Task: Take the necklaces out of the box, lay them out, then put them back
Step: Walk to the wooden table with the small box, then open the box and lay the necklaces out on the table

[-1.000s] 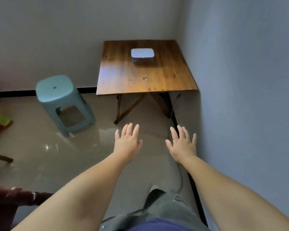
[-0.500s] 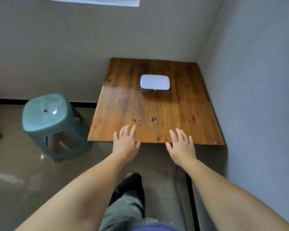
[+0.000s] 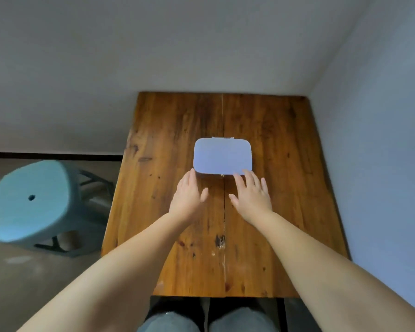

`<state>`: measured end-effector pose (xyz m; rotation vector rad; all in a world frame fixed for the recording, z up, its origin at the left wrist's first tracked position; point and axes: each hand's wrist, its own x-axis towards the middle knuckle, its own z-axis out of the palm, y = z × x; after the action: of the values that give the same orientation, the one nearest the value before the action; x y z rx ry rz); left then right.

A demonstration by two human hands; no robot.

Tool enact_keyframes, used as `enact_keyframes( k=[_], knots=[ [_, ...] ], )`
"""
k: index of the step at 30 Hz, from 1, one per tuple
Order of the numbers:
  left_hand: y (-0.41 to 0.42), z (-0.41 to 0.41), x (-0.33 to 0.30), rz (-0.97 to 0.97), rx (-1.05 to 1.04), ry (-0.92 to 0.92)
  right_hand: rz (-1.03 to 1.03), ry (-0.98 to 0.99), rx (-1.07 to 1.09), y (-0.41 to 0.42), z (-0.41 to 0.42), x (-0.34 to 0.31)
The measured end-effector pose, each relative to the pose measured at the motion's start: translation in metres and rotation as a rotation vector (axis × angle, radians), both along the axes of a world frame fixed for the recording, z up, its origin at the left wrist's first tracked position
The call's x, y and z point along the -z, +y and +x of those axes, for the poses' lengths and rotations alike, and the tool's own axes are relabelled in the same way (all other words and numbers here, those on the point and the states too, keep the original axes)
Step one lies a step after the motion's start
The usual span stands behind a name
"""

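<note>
Fingers of both my hands are spread flat and loose, gripping nothing. My left hand [image 3: 188, 196] hovers palm down over the wooden table [image 3: 168, 144], its fingertips reaching the near left corner of the box [image 3: 222, 155]. My right hand [image 3: 252, 194] is just beside it at three o'clock, with its fingertips at the near right edge of the box; whether either hand actually touches the box I cannot tell.

At twelve o'clock from my hands, the pale, rounded rectangular box sits with its lid shut near the middle of the table, so no necklaces show. A seam in the tabletop runs from under the box toward me, between my forearms. On the floor at nine o'clock, just beside the table, stands a teal plastic stool [image 3: 34, 200]. The table fits into the corner of grey walls [image 3: 381, 140].
</note>
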<state>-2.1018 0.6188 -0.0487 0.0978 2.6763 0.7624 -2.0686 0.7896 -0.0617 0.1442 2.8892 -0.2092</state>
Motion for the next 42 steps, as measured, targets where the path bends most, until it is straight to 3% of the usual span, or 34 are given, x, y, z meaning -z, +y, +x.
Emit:
enact_keyframes(
  k=[6,12,17,20,23,27,30,36,40,42],
  knots=[
    [0.023,-0.063,0.022,0.213,-0.337,-0.207,0.032,-0.020,-0.212,0.010,-0.064,0.041],
    [0.034,-0.078,0.041,0.558,-0.591,-0.238,0.058,0.101,-0.239,0.013,-0.080,0.059],
    [0.033,-0.075,0.053,0.634,-0.642,-0.226,-0.007,0.167,-0.222,0.011,-0.076,0.052],
    [0.027,-0.077,0.052,0.709,-0.713,-0.321,-0.117,0.273,-0.225,0.018,-0.084,0.026],
    [0.022,-0.080,0.049,0.639,-0.627,-0.293,-0.262,0.429,-0.223,0.036,-0.109,-0.011],
    [0.018,-0.082,0.057,0.592,-0.585,-0.236,-0.446,0.451,0.158,0.073,-0.162,-0.035],
    [0.018,-0.080,0.065,0.606,-0.605,-0.203,-0.639,0.350,0.431,0.092,-0.197,-0.016],
    [0.017,-0.074,0.073,0.669,-0.616,-0.210,-0.840,0.101,0.660,0.087,-0.219,0.033],
    [0.016,-0.073,0.073,0.671,-0.612,-0.201,-0.864,0.036,0.739,0.079,-0.212,0.042],
    [0.015,-0.072,0.074,0.681,-0.604,-0.202,-0.646,0.100,0.680,0.072,-0.203,0.035]
  ],
)
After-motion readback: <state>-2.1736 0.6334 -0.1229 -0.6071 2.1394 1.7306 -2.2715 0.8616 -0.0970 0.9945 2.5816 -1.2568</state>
